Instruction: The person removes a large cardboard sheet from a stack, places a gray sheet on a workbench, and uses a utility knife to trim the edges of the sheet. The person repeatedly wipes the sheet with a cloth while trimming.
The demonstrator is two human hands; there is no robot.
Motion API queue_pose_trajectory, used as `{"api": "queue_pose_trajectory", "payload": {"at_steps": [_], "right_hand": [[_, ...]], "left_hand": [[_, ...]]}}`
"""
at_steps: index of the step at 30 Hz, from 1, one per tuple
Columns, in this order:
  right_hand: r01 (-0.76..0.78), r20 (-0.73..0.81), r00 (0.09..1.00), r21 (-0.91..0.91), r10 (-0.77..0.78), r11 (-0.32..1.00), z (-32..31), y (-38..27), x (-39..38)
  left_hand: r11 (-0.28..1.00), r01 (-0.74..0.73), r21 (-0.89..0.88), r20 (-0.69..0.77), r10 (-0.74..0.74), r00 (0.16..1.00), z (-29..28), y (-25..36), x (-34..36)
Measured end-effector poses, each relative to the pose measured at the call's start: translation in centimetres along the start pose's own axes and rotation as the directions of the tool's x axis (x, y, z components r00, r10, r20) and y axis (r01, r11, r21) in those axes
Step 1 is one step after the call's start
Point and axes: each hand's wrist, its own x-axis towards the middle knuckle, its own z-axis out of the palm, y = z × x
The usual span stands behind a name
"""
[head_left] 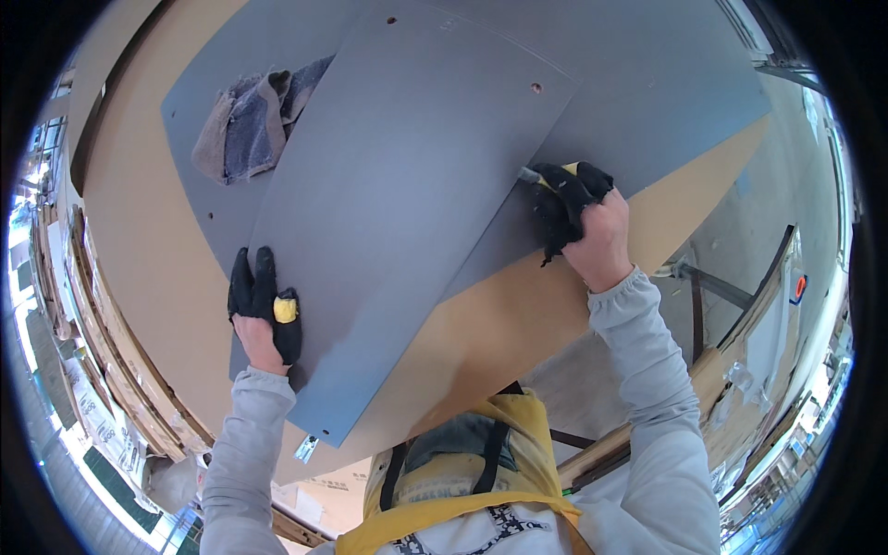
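A long grey panel with small holes near its ends lies at a slant over a second grey panel. My left hand, in a black glove with yellow on the thumb, rests on the panel's left edge with its fingers stretched out. On the right edge, my gloved right hand is closed round a small tool with a blunt grey tip. The tip meets the panel edge; the rest of the tool is hidden in the fist, so its kind is unclear. A crumpled blue-grey rag lies left of the panel.
Beneath the grey panels is a tan board on the work surface. A small metal piece pokes out by the panel's near end. Stacked boards stand at the left, and a metal frame shows at the right.
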Motion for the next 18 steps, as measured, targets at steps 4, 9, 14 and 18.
{"api": "queue_pose_trajectory", "payload": {"at_steps": [4,9,14,18], "right_hand": [[-0.014,0.115,0.993,-0.12,0.028,0.993,0.3,2.5,-0.8],[0.083,0.04,0.996,-0.043,-0.081,0.996,-0.2,1.5,1.1],[-0.006,0.068,0.998,-0.069,0.011,0.998,-1.0,2.3,2.1],[0.079,0.139,0.988,-0.112,-0.063,0.991,-0.3,3.6,0.8]], "left_hand": [[1.0,-0.001,0.012,-0.014,0.001,1.0,0.0,-0.1,-0.1],[0.999,-0.005,0.053,0.0,0.005,1.0,-0.1,-0.1,0.0],[0.999,-0.005,0.037,0.0,0.005,1.0,-0.1,-0.2,0.0],[0.999,0.003,0.046,0.014,-0.004,1.0,0.0,-0.2,0.1]]}}
